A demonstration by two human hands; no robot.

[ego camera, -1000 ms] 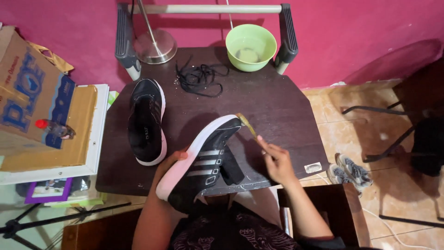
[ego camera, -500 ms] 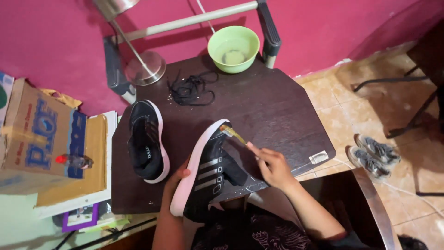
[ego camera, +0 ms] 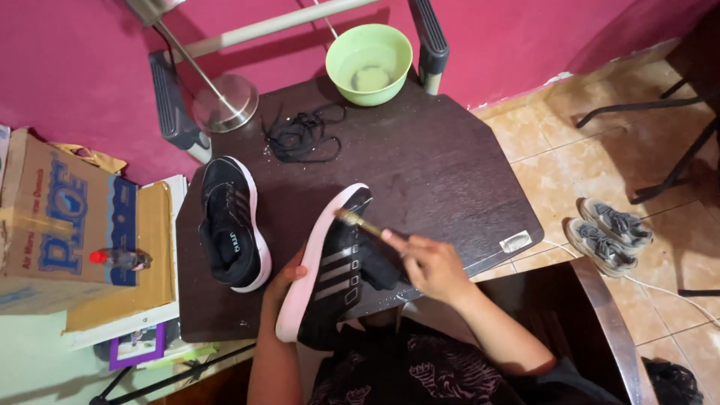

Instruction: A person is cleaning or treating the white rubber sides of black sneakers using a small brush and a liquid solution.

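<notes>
Your left hand (ego camera: 289,276) cups the white sole of the black striped sneaker (ego camera: 330,270), holding it tilted at the dark table's (ego camera: 442,165) six o'clock edge. Your right hand (ego camera: 431,266) pinches a small brush (ego camera: 358,223) against the toe. The second sneaker (ego camera: 229,225) lies at nine o'clock; loose laces (ego camera: 300,135) and a green bowl (ego camera: 369,61) toward twelve.

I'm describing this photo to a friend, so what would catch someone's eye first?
Front and centre, a left hand tilts up a black shoe while the right hand holds a small brush at its toe. Its mate lies to the left on the dark table, with a green bowl behind.
</notes>
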